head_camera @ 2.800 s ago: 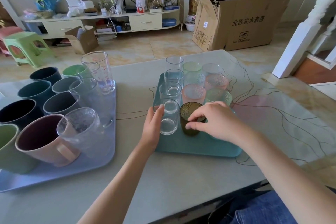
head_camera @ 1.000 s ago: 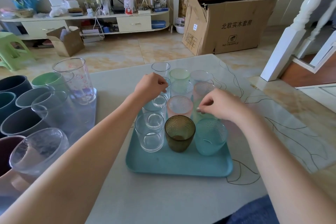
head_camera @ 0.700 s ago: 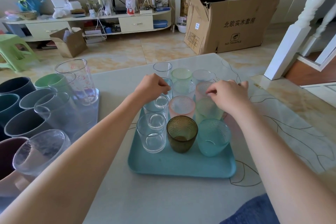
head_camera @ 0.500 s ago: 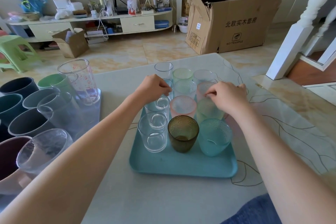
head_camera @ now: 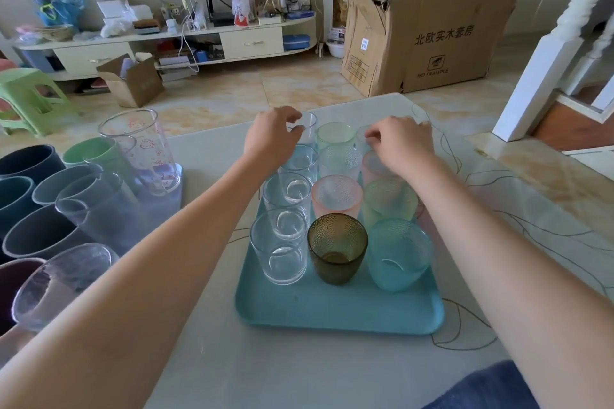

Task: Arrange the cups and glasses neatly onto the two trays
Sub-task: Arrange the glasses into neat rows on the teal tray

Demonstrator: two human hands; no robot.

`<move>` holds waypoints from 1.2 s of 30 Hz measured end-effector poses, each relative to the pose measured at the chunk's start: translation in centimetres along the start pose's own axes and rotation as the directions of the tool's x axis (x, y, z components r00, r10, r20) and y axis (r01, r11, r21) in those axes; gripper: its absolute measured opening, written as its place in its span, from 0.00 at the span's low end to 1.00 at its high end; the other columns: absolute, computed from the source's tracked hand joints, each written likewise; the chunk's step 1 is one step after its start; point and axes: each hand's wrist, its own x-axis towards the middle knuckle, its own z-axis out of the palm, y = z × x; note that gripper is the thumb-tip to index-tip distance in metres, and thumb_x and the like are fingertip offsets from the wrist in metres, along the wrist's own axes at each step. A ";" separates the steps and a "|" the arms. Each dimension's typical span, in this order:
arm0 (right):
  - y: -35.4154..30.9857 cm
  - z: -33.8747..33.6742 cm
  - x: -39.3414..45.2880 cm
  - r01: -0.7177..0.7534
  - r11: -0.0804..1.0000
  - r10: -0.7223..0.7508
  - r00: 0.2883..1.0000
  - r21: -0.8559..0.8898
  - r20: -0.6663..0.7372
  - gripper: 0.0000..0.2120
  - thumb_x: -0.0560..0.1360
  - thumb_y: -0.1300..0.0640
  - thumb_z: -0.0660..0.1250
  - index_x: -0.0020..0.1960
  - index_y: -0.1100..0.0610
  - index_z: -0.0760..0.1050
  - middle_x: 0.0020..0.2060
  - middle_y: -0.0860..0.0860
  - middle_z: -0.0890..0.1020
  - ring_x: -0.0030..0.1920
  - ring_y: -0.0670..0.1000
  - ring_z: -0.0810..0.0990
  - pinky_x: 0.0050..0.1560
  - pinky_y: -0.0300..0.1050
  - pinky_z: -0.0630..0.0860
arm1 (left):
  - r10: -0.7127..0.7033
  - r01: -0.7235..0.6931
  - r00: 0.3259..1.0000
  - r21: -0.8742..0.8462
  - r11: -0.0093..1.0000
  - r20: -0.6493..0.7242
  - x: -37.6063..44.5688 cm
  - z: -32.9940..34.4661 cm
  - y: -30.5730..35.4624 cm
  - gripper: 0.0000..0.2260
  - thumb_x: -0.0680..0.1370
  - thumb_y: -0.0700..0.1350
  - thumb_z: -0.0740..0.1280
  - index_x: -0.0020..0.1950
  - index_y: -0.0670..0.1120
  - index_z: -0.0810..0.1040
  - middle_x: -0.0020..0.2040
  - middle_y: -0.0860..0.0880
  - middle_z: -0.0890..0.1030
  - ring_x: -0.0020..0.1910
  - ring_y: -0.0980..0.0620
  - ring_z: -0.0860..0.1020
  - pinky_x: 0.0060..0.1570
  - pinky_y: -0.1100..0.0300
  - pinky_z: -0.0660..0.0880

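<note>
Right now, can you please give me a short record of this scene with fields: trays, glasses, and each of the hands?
teal tray: holds three columns of glasses, four rows
front row: clear glass, dark olive glass, teal glass
lilac tray: left, holds mugs and tall clear cups
left hand: fingers curled at the rim of the far clear glass
right hand: pinches the rim of the far right glass
</note>
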 end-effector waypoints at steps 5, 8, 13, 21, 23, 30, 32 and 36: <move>-0.4 1.7 2.1 0.097 0.995 -0.097 0.995 -0.010 0.024 0.14 0.78 0.62 0.59 0.57 0.50 0.79 0.55 0.52 0.82 0.59 0.57 0.72 0.56 0.50 0.64 | -0.004 -0.014 0.992 0.143 0.990 0.126 2.5 2.0 -0.1 0.12 0.77 0.46 0.64 0.59 0.47 0.79 0.58 0.48 0.81 0.59 0.45 0.76 0.62 0.51 0.69; -1.5 2.3 3.0 0.179 0.984 -0.179 0.984 -0.020 0.016 0.15 0.79 0.60 0.58 0.60 0.47 0.77 0.54 0.51 0.82 0.61 0.56 0.70 0.55 0.51 0.62 | -0.023 0.004 0.993 0.161 0.987 0.115 2.6 2.6 -0.4 0.08 0.77 0.43 0.63 0.51 0.49 0.81 0.48 0.47 0.83 0.52 0.43 0.77 0.58 0.51 0.70; -2.9 3.1 3.8 0.217 0.974 -0.215 0.975 -0.056 0.052 0.15 0.79 0.60 0.58 0.55 0.46 0.80 0.51 0.52 0.81 0.62 0.55 0.69 0.57 0.51 0.60 | -0.030 0.028 0.991 0.018 0.999 0.134 2.8 2.3 -1.0 0.06 0.76 0.41 0.66 0.43 0.48 0.83 0.40 0.43 0.82 0.39 0.42 0.74 0.52 0.46 0.77; -2.5 2.4 4.0 0.197 0.980 -0.197 0.973 0.015 0.119 0.10 0.78 0.55 0.61 0.53 0.45 0.80 0.52 0.48 0.82 0.59 0.55 0.73 0.59 0.53 0.59 | -0.012 0.011 0.992 0.009 1.000 0.129 2.9 2.5 -1.2 0.07 0.76 0.41 0.67 0.38 0.46 0.78 0.38 0.46 0.77 0.37 0.49 0.69 0.49 0.47 0.77; -2.7 2.4 4.0 0.200 0.979 -0.202 0.970 0.026 0.134 0.10 0.78 0.54 0.62 0.53 0.45 0.80 0.52 0.48 0.82 0.59 0.55 0.73 0.58 0.53 0.59 | -0.011 0.012 0.992 -0.002 1.000 0.125 2.9 2.5 -1.2 0.07 0.76 0.40 0.67 0.39 0.42 0.80 0.39 0.45 0.79 0.37 0.49 0.69 0.47 0.48 0.77; -2.4 1.9 3.8 0.176 0.978 -0.188 0.975 0.109 0.117 0.09 0.78 0.52 0.62 0.52 0.45 0.80 0.52 0.47 0.82 0.57 0.54 0.76 0.62 0.54 0.58 | 0.017 -0.016 0.992 -0.009 1.000 0.126 2.8 2.6 -1.2 0.08 0.76 0.42 0.67 0.38 0.50 0.73 0.37 0.48 0.72 0.38 0.50 0.67 0.40 0.58 0.70; -1.6 1.2 4.0 0.133 0.978 -0.140 0.990 0.159 0.033 0.08 0.78 0.52 0.63 0.51 0.47 0.81 0.51 0.47 0.83 0.56 0.54 0.77 0.63 0.54 0.59 | -0.001 0.006 0.995 -0.057 0.998 0.101 2.2 2.3 -1.1 0.03 0.76 0.42 0.67 0.44 0.49 0.79 0.43 0.46 0.79 0.41 0.46 0.74 0.50 0.58 0.74; 0.9 0.1 3.9 0.011 0.994 -0.012 1.000 0.107 0.008 0.07 0.76 0.52 0.66 0.48 0.51 0.82 0.47 0.50 0.83 0.54 0.56 0.78 0.63 0.54 0.63 | 0.017 -0.017 1.000 -0.074 0.997 0.001 0.5 1.4 -1.2 0.18 0.78 0.40 0.63 0.68 0.45 0.72 0.69 0.47 0.72 0.68 0.49 0.70 0.66 0.61 0.63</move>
